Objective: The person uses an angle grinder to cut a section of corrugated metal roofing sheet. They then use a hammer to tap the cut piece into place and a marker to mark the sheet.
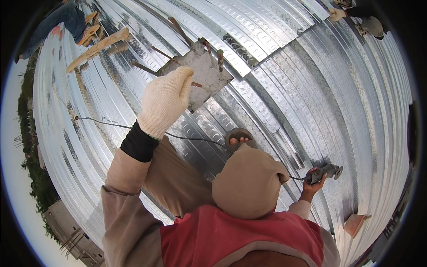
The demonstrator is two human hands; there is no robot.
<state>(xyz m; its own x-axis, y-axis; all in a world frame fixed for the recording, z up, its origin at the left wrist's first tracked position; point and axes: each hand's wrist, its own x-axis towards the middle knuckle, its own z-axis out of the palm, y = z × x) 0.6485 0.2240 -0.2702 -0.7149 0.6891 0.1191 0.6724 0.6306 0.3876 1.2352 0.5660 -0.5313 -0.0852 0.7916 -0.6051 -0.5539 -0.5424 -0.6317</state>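
My left hand (167, 100), in a cream knitted glove with a black cuff, is closed above a square grey concrete column top (209, 91). Rusty reinforcing bars stick out of the column, and one bar (196, 84) shows just beside my fingers. Whether the fist grips a bar is hidden. Down to the right, my bare right hand (312, 187) is wrapped round the body of a dark angle grinder (322, 174). The grinder's head and small disc point right, low over the ribbed metal decking (284, 80).
A black cable (195, 139) runs across the decking behind my knee. My sandalled foot (240, 139) stands near the column. A wooden board (98, 49) lies upper left, by another person's jeans-clad leg (64, 22). Another person's gloved hand (337, 14) is upper right. A reddish-brown block (354, 224) sits lower right.
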